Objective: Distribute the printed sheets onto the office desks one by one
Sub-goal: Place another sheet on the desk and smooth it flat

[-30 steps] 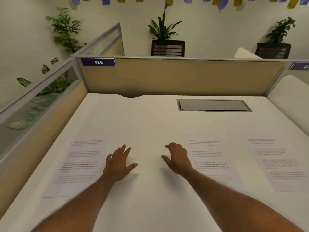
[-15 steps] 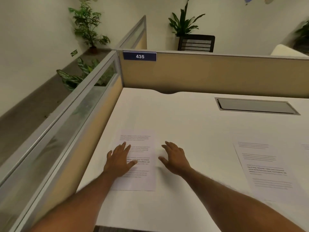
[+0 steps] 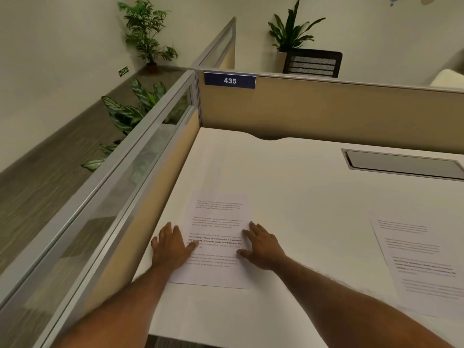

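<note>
My left hand [image 3: 173, 249] and right hand [image 3: 263, 247] lie spread flat on the printed sheet [image 3: 218, 222], so I think placing here is finished and another desk comes next.

An office: numbered cubicle partition [image 3: 326, 106], white desk [image 3: 301, 197], mesh chair [image 3: 312, 63], potted plants [image 3: 147, 33].

Second sheet [image 3: 424, 267] text blurred, perhaps cropped.
</note>
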A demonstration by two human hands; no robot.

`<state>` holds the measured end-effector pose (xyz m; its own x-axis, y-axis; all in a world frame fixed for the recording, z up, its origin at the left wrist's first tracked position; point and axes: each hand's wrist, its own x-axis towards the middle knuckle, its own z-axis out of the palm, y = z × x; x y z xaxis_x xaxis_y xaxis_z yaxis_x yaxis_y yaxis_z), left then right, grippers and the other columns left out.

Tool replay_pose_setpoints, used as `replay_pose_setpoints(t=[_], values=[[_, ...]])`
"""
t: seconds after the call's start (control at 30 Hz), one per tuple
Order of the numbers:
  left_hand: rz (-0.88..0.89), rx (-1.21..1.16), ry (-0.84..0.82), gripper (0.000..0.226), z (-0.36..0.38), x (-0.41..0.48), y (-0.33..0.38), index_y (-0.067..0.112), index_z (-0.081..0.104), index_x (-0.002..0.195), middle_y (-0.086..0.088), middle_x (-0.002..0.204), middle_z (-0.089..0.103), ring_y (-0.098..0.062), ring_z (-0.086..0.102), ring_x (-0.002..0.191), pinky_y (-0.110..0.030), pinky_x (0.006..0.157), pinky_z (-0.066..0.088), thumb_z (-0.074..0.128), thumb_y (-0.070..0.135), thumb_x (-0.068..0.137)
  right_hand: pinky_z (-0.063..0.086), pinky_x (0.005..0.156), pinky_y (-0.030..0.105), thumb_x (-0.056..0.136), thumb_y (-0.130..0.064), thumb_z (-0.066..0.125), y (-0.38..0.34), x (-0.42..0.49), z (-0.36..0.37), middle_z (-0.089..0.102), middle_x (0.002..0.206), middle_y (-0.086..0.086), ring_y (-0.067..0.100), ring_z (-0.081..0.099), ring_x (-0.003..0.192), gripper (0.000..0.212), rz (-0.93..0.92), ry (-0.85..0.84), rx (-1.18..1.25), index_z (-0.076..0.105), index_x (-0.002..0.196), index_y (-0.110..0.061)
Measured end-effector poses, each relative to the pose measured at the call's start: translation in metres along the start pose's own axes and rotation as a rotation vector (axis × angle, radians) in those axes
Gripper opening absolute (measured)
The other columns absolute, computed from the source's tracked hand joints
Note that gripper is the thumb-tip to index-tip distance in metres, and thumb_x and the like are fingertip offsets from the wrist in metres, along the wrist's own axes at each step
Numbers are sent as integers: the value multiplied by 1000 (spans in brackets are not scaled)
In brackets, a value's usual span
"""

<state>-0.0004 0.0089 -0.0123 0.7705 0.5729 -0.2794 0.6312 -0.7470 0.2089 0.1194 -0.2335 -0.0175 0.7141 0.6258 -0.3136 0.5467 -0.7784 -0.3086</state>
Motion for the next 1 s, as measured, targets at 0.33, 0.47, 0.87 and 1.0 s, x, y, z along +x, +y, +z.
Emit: replay_pose_setpoints(t=[0.33, 0.47, 0.87, 1.0], values=[[-32, -239, 140, 59, 1, 5, 7, 16, 53, 135, -9, 152, 37, -29, 36, 139, -49, 111, 29, 61, 51, 89, 15, 122, 46, 87, -61, 55, 1, 0, 4, 4, 167, 5, 25, 5, 154, 83, 0, 6, -25, 23, 154, -24], [7, -419, 277, 28, -8, 4, 10, 19, 66, 109, -3, 117, 63, -25, 64, 100, -39, 83, 50, 74, 29, 84, 16, 121, 46, 86, -61, 57, 0, 2, 4, 6, 167, 5, 25, 6, 153, 83, 0, 11, -19, 25, 153, -24], [-15, -691, 286, 17, -10, 9, 12, 4, 71, 106, -11, 97, 74, -25, 68, 89, -30, 76, 51, 64, 12, 92, 20, 121, 42, 84, -62, 62, 3, 2, -3, 16, 165, 1, 20, 17, 151, 94, 28, 48, 148, 18, 156, -20], [-53, -838, 250, 21, -14, 13, 11, 0, 69, 109, -14, 98, 73, -29, 69, 93, -42, 88, 56, 66, 11, 91, 33, 116, 41, 84, -50, 70, 8, 3, -16, 35, 156, 7, 23, 39, 140, 92, 130, 166, 475, 22, 153, -12]])
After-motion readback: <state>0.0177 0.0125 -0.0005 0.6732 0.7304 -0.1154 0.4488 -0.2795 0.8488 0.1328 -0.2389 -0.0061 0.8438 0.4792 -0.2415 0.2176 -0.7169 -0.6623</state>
